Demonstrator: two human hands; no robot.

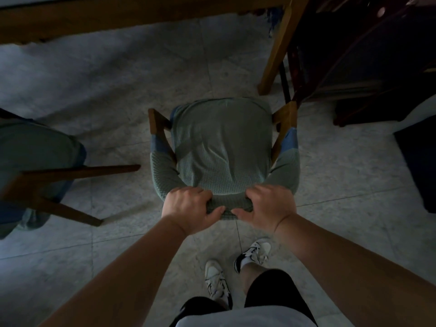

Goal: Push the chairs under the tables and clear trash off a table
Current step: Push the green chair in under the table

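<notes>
A wooden chair [221, 147] with a green fabric cover stands on the tiled floor right in front of me, its seat facing the table. My left hand [188, 206] and my right hand [269, 206] both grip the top of the chair's covered backrest, thumbs toward me. The wooden table [132, 17] runs across the top of the view, and its front right leg [278, 50] stands just beyond the chair's right side. The chair's seat is outside the table's edge. No trash shows in this view.
A second green-covered chair [35, 166] with splayed wooden legs stands at the left. Dark wooden furniture [368, 57] fills the upper right, and a dark object [420, 166] sits at the right edge. My feet in white sneakers [236, 270] are behind the chair.
</notes>
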